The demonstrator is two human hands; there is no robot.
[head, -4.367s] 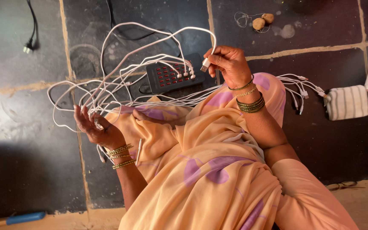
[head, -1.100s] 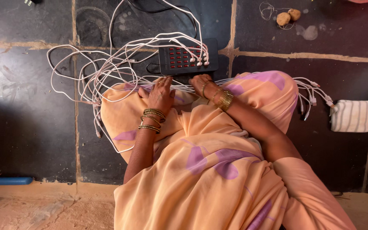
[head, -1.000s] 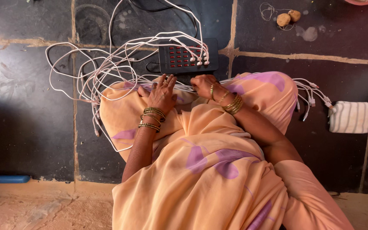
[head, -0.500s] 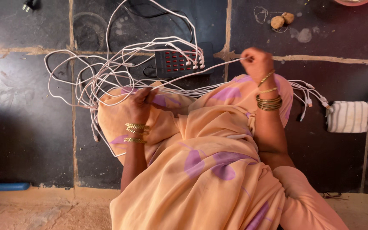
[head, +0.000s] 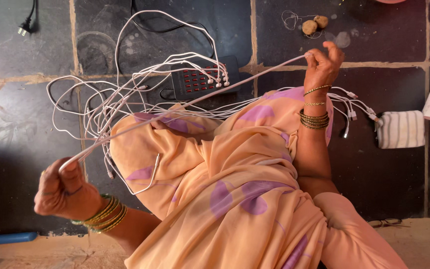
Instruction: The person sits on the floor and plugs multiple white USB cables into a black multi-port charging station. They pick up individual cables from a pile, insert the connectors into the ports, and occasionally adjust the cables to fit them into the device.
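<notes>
left hand [head: 63,192], low and far out to the side, is curled shut with a thin white charging cable [head: 190,102] pinched at the thumb. the cable runs taut and straight up over the lap, draped in peach cloth with purple patches [head: 235,164], to the right hand [head: 323,62], which is raised and pinches the other end between thumb and fingertips, remaining fingers loosely fanned. so it's one strand stretched between both hands, clear of the rest.

just beyond the left hand and across the knee lies a tangle of looped white cables [head: 110,99] on the dark stone floor [head: 21,124]. between the hands, past the taut strand, sits a black multi-port charging hub with rows of red ports [head: 197,79]; several white plugs stand in its near row. a fan of loose white connector ends [head: 357,107] lies just beside the right wrist, and a striped cloth pouch [head: 401,129] further right.

judgement on doing this well: keep tension even, don't yank. the strand looks to pass over the loops, so any snag would drag the pile or tug the seated plugs. slide the left pinch along the cable rather than pulling from the connector end.
</notes>
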